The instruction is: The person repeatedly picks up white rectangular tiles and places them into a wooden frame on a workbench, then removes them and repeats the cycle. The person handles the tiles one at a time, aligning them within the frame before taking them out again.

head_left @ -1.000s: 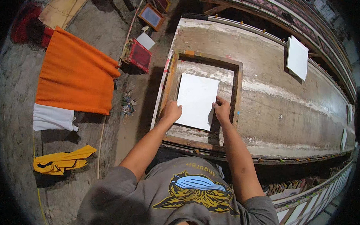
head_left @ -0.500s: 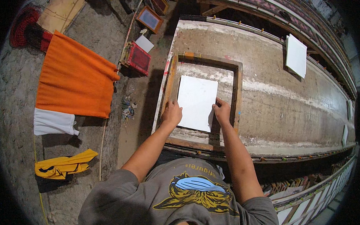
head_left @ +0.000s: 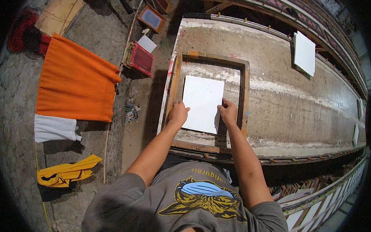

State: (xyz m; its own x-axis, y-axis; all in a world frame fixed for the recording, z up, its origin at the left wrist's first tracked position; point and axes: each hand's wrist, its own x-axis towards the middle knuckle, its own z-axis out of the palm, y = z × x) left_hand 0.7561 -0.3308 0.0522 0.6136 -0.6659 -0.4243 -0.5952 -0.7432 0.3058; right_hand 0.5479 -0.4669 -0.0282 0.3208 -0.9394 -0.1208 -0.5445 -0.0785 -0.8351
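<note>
Hardly moved since a second ago, my curled left hand and pinching right hand hold the white paper by its left and right edges, inside the wooden frame at the stained table's left end. Orange cloth shows farther left.

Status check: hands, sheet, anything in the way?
Left hand at left edge, right hand at right edge of white sheet. Sheet within wooden frame. No obstruction seen.

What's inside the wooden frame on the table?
White paper between the left hand and right hand, plus stained tabletop around it. Whatever lies beneath the paper is covered.
</note>
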